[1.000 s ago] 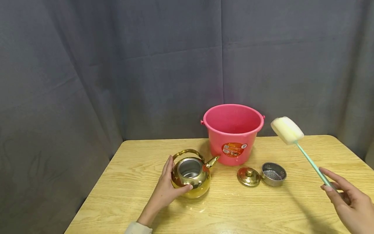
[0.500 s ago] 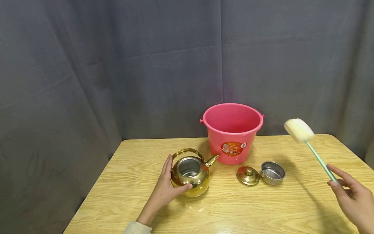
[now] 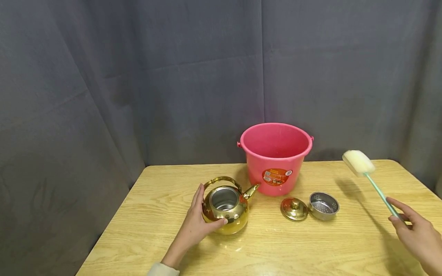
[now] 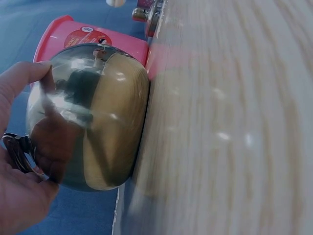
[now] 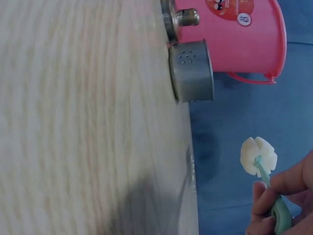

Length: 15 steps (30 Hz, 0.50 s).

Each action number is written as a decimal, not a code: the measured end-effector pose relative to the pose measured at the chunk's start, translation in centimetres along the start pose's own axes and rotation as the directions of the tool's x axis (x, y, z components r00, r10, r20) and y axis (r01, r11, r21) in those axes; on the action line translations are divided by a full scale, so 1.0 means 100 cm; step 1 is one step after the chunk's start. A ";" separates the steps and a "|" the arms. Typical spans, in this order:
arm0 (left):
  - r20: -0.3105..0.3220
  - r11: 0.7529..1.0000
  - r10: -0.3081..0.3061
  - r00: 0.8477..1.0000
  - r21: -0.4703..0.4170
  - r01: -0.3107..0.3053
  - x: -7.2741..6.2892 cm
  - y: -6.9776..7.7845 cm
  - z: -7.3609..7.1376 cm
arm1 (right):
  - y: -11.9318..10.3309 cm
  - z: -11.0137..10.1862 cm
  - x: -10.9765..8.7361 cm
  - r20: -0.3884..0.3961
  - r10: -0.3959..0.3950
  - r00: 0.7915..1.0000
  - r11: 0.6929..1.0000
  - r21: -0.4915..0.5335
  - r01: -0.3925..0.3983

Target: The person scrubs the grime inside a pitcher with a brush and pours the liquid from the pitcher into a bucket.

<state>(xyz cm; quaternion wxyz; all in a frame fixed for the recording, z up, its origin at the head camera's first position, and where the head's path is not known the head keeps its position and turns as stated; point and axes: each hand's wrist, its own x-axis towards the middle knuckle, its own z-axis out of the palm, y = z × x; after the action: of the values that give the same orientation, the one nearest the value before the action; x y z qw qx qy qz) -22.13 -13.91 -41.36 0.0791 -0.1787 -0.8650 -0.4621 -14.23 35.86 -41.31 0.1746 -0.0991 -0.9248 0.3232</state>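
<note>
My left hand (image 3: 197, 222) holds a gold kettle (image 3: 236, 222) by its rounded side, thumb across the front and fingers behind. The lidless kettle stands upright on the table, with its handle raised and spout pointing right. In the left wrist view, the thumb lies against the shiny kettle body (image 4: 115, 117). At the far right, my right hand (image 3: 416, 234) grips the pale green handle (image 3: 380, 194) of a sponge brush. Its cream sponge head (image 3: 359, 162) is up in the air, tilted to the left. In the right wrist view, the fingers (image 5: 293, 180) wrap the handle below the sponge (image 5: 248, 155).
A pink bucket (image 3: 253, 165) stands at the back behind the kettle spout. Right of the kettle lie a gold lid (image 3: 288, 212) with a knob and a perforated metal strainer cup (image 3: 322, 215), side by side. Grey curtain (image 3: 200, 96) hangs behind the wooden table (image 3: 148, 199).
The sponge brush has moved to the right with my right hand, and its head has then dipped lower. My left hand and the kettle have stayed in place.
</note>
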 end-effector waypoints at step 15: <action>0.004 1.000 -0.006 1.000 -0.020 0.006 0.000 0.000 0.000 | 0.006 0.009 0.025 0.085 -0.120 0.989 0.989 -0.073 0.126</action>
<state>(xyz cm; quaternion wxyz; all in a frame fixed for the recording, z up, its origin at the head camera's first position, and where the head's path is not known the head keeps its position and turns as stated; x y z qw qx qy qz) -22.17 -13.94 -41.34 0.0742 -0.1778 -0.8611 -0.4706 -16.84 36.52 -41.71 0.1529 -0.0355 -0.9473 0.2791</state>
